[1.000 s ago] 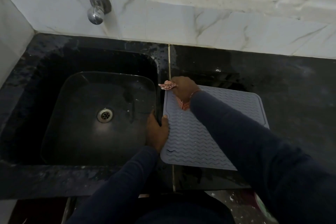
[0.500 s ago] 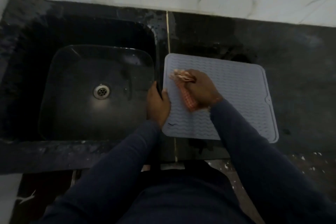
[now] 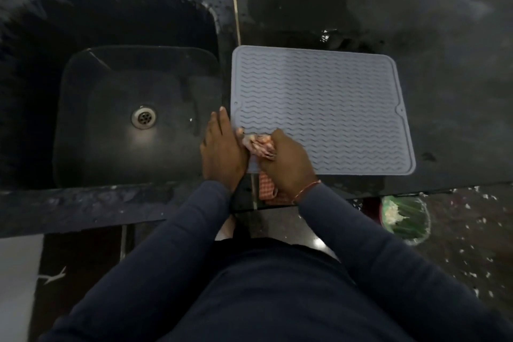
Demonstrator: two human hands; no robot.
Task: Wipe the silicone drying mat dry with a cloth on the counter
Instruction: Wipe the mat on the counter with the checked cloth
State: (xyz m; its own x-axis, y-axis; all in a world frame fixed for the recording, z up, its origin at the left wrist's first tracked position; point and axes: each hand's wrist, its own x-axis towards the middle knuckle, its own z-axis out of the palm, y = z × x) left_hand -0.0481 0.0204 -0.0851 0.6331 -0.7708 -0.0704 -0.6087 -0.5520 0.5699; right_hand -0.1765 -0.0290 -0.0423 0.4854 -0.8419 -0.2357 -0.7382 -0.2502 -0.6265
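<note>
A grey silicone drying mat (image 3: 319, 108) with wavy ridges lies flat on the black counter (image 3: 449, 69), just right of the sink. My right hand (image 3: 288, 164) is closed around a bunched orange-and-white checked cloth (image 3: 259, 146) and presses it on the mat's near left corner; part of the cloth hangs below the hand over the counter. My left hand (image 3: 222, 150) lies flat, fingers together, on the mat's left edge at the sink rim, touching the cloth.
A black sink (image 3: 83, 64) with a steel drain (image 3: 143, 116) fills the left. A wet patch (image 3: 330, 36) shines on the counter behind the mat. A green bin (image 3: 404, 219) stands on the floor below the counter's front edge.
My right hand has dragged the cloth from the mat's far left corner down to its near left corner. My left hand stayed on the left edge. The view has tilted downward.
</note>
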